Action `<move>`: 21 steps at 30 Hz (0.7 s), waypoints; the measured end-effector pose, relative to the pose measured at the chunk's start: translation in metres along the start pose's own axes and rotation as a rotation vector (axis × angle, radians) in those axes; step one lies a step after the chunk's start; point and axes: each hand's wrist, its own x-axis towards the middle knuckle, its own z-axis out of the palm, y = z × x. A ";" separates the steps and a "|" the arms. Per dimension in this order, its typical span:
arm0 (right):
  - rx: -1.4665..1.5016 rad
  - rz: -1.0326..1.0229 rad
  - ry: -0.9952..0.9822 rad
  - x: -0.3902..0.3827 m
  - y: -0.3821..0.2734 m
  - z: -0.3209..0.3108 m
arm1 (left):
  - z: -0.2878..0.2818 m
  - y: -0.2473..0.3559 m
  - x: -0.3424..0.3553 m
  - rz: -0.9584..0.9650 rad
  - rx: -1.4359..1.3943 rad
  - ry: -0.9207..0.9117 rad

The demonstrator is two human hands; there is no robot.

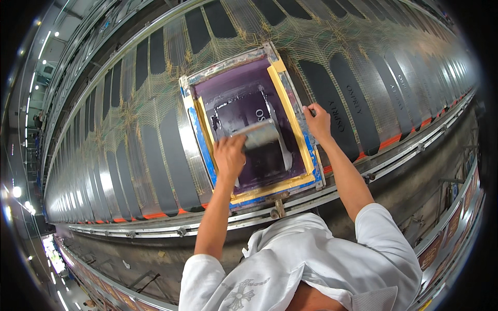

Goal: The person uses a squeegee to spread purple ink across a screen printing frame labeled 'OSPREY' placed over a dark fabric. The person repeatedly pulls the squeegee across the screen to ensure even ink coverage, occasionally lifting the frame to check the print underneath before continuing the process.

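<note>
My left hand [230,155] is closed on one end of a squeegee [263,133], a wide, pale blade blurred by motion. It lies across a purple screen-printing screen [244,83], whose mesh carries dark, wet-looking ink [254,171]. Yellow and blue tape lines the inside of the ink-stained frame [223,66]. Beside the frame's right edge is my right hand [318,123], its fingers curled together in a pinch. Whether they grip the frame or something small cannot be made out. The screen rests on a long printing table.
Rows of dark fabric pieces [168,155] lie along the table, some to the right bearing printed lettering [354,98]. Yellowish net-like lines cross the surface between them. A metal rail [394,160] with a clamp [278,205] runs along the near edge. Another rail [448,223] stands at lower right.
</note>
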 end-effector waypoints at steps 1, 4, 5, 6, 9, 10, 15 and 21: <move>0.001 0.022 -0.023 0.001 -0.005 -0.001 | 0.006 -0.015 0.024 -0.008 -0.005 0.019; -0.007 -0.004 -0.041 0.007 -0.006 -0.005 | 0.002 -0.038 0.060 -0.008 -0.062 0.044; -0.013 -0.057 -0.008 0.011 -0.006 -0.008 | -0.005 -0.040 0.059 -0.010 -0.083 0.045; -0.018 -0.115 0.018 0.015 -0.005 -0.013 | -0.009 -0.034 0.050 -0.012 -0.120 0.042; -0.065 -0.122 0.002 0.019 -0.026 -0.020 | -0.034 -0.015 -0.004 -0.044 -0.189 0.009; -0.090 -0.079 -0.040 0.020 -0.029 -0.021 | -0.043 -0.006 -0.023 -0.066 -0.224 -0.010; 0.110 -0.043 -0.092 0.010 -0.022 -0.009 | -0.090 0.054 -0.068 -0.115 -0.127 -0.126; 0.222 -0.081 -0.088 0.003 -0.032 -0.019 | -0.116 0.086 -0.080 -0.149 -0.019 -0.197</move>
